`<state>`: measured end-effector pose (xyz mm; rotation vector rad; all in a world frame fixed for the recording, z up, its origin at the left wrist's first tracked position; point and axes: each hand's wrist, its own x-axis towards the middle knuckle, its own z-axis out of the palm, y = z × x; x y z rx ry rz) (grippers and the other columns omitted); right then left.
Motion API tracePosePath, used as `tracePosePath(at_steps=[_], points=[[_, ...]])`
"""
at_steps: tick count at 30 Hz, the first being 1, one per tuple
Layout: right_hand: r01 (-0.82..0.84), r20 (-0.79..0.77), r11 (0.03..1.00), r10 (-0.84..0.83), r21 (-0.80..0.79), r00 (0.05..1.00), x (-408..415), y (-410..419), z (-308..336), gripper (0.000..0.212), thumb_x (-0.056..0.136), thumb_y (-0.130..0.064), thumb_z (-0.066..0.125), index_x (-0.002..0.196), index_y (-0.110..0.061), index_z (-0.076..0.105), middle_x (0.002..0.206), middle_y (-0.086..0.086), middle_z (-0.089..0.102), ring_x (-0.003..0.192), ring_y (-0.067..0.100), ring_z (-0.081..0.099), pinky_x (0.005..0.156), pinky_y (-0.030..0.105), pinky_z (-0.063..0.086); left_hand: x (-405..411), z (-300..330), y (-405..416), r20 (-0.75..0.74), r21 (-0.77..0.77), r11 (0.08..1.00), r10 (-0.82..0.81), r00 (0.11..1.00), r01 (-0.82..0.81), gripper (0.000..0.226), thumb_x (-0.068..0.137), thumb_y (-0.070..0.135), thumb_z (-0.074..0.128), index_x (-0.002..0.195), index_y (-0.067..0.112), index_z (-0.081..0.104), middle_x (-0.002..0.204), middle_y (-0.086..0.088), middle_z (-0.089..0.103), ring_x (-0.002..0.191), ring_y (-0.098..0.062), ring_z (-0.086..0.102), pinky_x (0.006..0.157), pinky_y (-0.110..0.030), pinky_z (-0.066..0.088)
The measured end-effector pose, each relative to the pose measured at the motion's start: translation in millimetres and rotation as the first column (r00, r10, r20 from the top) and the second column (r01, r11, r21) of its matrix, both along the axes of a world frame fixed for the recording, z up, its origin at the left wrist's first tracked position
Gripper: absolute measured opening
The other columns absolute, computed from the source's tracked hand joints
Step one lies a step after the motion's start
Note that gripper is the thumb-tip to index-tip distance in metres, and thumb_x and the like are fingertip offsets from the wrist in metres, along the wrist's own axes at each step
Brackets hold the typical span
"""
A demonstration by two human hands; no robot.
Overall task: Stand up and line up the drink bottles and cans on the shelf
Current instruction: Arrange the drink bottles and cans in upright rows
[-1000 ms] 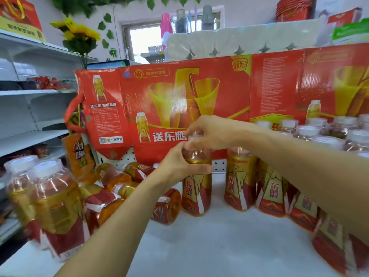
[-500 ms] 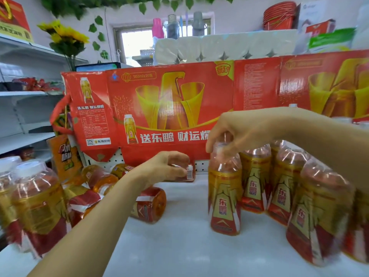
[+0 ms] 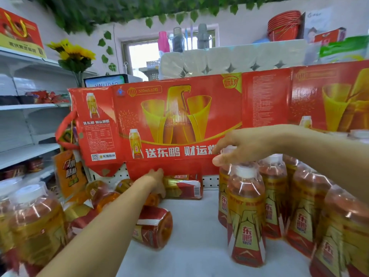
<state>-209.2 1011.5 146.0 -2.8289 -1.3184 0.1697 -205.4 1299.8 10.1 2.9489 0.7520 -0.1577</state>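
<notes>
Amber drink bottles with red and gold labels fill the white shelf [image 3: 199, 226]. Several stand in a group on the right; the nearest upright bottle [image 3: 246, 216] is in front. My right hand [image 3: 245, 145] hovers over that group, thumb and fingers curled round the white cap of an upright bottle [image 3: 222, 198] just behind the front one. My left hand [image 3: 156, 181] reaches to the back and grips the left end of a lying bottle [image 3: 184, 186]. Another lying bottle [image 3: 154, 226] rests beneath my left forearm, with more tumbled bottles [image 3: 99, 194] to the left.
Two large upright bottles [image 3: 36, 226] stand at the near left edge. A red cardboard drink carton [image 3: 175, 116] forms a wall along the back of the shelf. An orange snack pack [image 3: 68, 174] leans at the back left. White side shelves [image 3: 26, 150] run along the left.
My left hand let go of the upright bottle and reached back to the lying bottle. My right hand carried the upright bottle right, to the standing group.
</notes>
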Motion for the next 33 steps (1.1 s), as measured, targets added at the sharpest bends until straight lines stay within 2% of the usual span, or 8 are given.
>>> tracePosePath(at_steps=[3,8,12,18,21,24,30,33], points=[[0.000,-0.006,0.999,0.000,-0.045,1.000,10.4,4.2,-5.6,0.060,0.085,-0.072,0.043,0.132,-0.037,0.056,0.131,-0.011,0.058,0.115,0.013,0.055,0.102,0.039,0.042,3.6,-1.1,2.4,-0.006,0.048,0.999,-0.011,1.000,0.011,0.099,0.064,0.033,0.087,0.142,0.022,0.028,0.140,-0.008,0.041,0.128,-0.034,0.045,0.105,-0.047,0.043],[-0.015,-0.010,1.000,0.014,-0.004,1.000,22.0,3.3,-8.9,0.043,0.095,-0.056,0.045,0.133,-0.037,0.055,0.134,-0.013,0.055,0.114,0.009,0.054,0.091,0.028,0.039,-0.3,5.6,8.4,0.040,0.102,0.993,-0.069,0.997,0.065,0.075,0.060,0.041,0.087,0.122,0.030,0.047,0.121,0.004,0.055,0.110,-0.020,0.053,0.098,-0.040,0.045],[-0.026,0.026,1.000,0.026,-0.016,0.999,30.2,10.2,-10.6,0.036,0.097,-0.036,0.054,0.133,-0.032,0.057,0.133,-0.013,0.053,0.118,0.015,0.054,0.087,0.024,0.039,-0.4,12.3,-1.3,-0.001,0.016,0.995,-0.097,0.995,0.097,0.062,0.062,0.033,0.087,0.118,0.024,0.061,0.108,0.004,0.061,0.097,-0.018,0.059,0.084,-0.030,0.054],[-0.023,0.120,1.000,0.024,-0.009,0.992,38.3,8.8,-9.2,0.032,0.089,-0.035,0.064,0.120,-0.027,0.063,0.113,-0.003,0.066,0.099,0.022,0.064,0.085,0.035,0.052,3.8,27.2,-16.0,-0.015,-0.038,0.979,-0.202,0.979,0.201,0.046,0.066,0.036,0.086,0.104,0.022,0.065,0.099,0.006,0.063,0.088,-0.014,0.059,0.074,-0.027,0.051],[-0.008,0.190,0.999,0.001,0.038,0.982,39.5,6.0,-5.5,0.026,0.083,-0.029,0.070,0.108,-0.022,0.068,0.101,0.001,0.071,0.080,0.017,0.064,0.077,0.034,0.055,-0.4,46.4,-12.8,0.127,-0.217,0.943,-0.229,0.965,0.253,0.048,0.066,0.033,0.087,0.104,0.020,0.060,0.105,-0.002,0.063,0.093,-0.021,0.063,0.076,-0.037,0.059],[0.026,0.150,0.998,-0.035,0.060,0.988,37.3,4.5,-3.1,0.031,0.084,-0.034,0.072,0.112,-0.024,0.064,0.096,-0.004,0.066,0.081,0.013,0.063,0.078,0.034,0.054,-3.7,65.6,-20.3,0.371,-0.354,0.851,-0.253,0.894,0.388,0.047,0.068,0.032,0.087,0.106,0.020,0.062,0.103,-0.006,0.067,0.087,-0.020,0.066,0.063,-0.027,0.055],[0.022,0.114,0.997,-0.030,0.067,0.993,31.8,0.1,-2.2,0.043,0.085,-0.037,0.071,0.124,-0.024,0.059,0.101,-0.004,0.064,0.088,0.014,0.062,0.085,0.037,0.054,29.9,76.5,-70.8,0.547,-0.285,0.789,-0.332,0.768,0.544,0.046,0.075,0.030,0.083,0.114,0.022,0.061,0.101,0.003,0.069,0.092,-0.012,0.065,0.082,-0.028,0.052],[0.031,0.112,0.997,-0.038,0.065,0.993,30.3,-2.1,-1.9,0.043,0.086,-0.036,0.071,0.125,-0.026,0.059,0.104,-0.003,0.063,0.090,0.015,0.061,0.084,0.036,0.054,45.9,74.5,-87.3,0.570,-0.241,0.792,-0.351,0.743,0.560,0.052,0.080,0.028,0.079,0.124,0.023,0.053,0.107,0.002,0.064,0.095,-0.013,0.061,0.078,-0.025,0.050]])
